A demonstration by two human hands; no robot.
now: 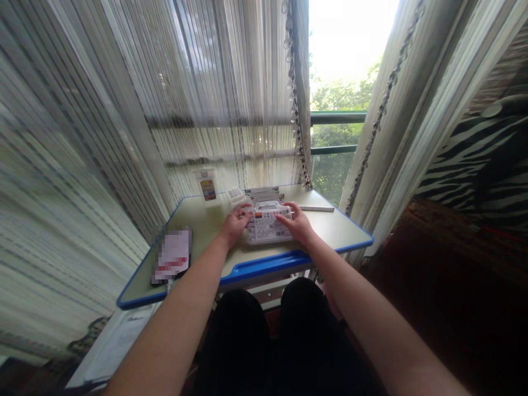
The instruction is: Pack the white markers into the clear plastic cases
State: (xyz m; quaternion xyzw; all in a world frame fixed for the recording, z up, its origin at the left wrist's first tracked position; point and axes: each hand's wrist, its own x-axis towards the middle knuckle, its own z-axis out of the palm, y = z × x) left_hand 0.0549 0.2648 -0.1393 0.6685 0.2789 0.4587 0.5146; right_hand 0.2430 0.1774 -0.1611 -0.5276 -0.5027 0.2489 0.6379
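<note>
White plastic case (pixel 270 228), its long axis seemingly left to right, handle pointing windowward; left hand (pixel 238 221) and right hand (pixel 297 223) grip opposite sides.

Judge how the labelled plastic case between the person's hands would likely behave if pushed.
The labelled case is probably fairly stiff, since its outline looks boxy. Its flat sides suggest it would slide rather than roll. Its smooth-looking plastic may be slightly slippery.

One white case (pixel 269 226), one table (pixel 330 231), several slim rods (pixel 266 196) (exact count unclear).
</note>
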